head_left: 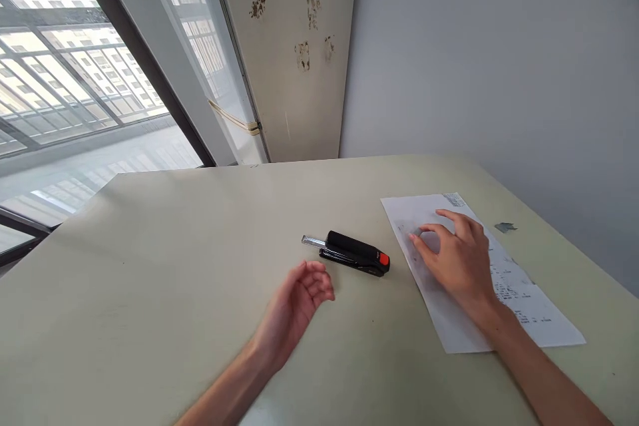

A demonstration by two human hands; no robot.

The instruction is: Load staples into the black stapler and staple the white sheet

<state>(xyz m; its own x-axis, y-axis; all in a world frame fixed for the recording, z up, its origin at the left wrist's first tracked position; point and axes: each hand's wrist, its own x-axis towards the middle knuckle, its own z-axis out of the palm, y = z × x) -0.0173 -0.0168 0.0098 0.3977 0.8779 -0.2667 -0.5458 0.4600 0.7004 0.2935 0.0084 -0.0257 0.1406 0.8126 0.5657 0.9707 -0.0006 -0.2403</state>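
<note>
A black stapler (357, 253) with a red button lies on the table, its metal staple rail (313, 241) sticking out to the left. Just below the rail is my left hand (304, 289), palm turned inward, fingers loosely curled and holding nothing. My right hand (456, 256) is over a sheet of white paper (464, 333) with print or writing on its right part. Thumb and index fingertips come together in a pinch above the paper's left side, the other fingers raised. Whatever may be between those fingertips is too small to make out.
The pale table (174, 266) reaches to a grey wall (489, 66) at the right. A small grey scrap or worn patch (505, 227) is beside the paper. Behind the table are a stained beige panel (304, 100) and a window (74, 73) with a cord (234, 120) near it.
</note>
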